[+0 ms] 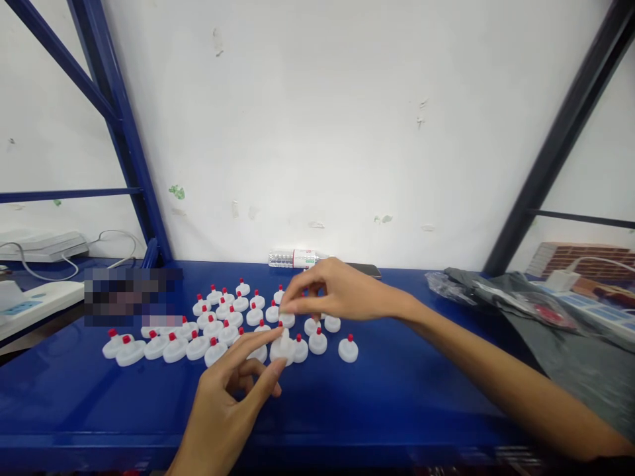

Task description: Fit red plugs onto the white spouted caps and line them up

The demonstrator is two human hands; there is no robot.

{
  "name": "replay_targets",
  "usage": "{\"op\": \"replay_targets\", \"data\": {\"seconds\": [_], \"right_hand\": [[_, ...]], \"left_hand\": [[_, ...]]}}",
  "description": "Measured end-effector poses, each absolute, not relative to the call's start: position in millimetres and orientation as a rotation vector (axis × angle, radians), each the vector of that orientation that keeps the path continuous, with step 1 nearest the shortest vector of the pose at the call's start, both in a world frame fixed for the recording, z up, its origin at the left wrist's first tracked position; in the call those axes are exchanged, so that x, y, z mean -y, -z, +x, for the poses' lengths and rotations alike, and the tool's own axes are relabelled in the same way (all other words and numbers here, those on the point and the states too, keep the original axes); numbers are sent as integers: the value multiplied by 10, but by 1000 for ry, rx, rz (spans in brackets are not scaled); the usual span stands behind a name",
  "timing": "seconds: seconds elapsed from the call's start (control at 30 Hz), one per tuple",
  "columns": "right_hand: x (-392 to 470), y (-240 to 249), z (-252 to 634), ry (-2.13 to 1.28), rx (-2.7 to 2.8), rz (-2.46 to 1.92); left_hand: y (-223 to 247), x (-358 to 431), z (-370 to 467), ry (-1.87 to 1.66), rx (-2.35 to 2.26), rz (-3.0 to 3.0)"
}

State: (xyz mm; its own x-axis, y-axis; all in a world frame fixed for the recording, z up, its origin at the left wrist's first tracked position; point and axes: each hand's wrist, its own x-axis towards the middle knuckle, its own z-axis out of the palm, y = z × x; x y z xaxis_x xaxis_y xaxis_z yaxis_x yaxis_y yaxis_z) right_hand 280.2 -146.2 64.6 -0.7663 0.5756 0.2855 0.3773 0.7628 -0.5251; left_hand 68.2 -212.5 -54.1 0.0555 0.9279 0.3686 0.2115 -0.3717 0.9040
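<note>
My left hand (233, 390) comes up from the bottom edge, thumb and forefinger pinching a white cap (283, 350) whose pale nozzle points up with no red tip visible on it. Just above that nozzle is my right hand (330, 291), reaching in from the right with thumb and fingertips pressed together; whatever they hold is too small to make out. Many white caps with red tips (348, 350) stand upright on the blue table (397, 396), mostly left of and behind my hands.
A clear plastic bottle (292, 258) lies by the wall, with a dark phone (364, 270) beside it. Grey plastic bags (560, 330) and a power strip (590, 307) are at right. Another power strip (40, 304) is at left, near blue metal posts (124, 132).
</note>
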Motion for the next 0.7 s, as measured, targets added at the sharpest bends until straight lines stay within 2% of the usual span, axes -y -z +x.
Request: {"op": "replay_targets", "data": {"seconds": [0.17,0.43,0.7], "right_hand": [[960,-397,2999,51,2458,-1205],[560,47,3193,-115,2750,-1094],[503,150,3220,-196,2681,-1097]], "left_hand": [[607,2083,683,-1444,-1139,1671],[623,2082,638,-1365,-1220,1707],[664,2058,632,-1260,-1284,1673]]}}
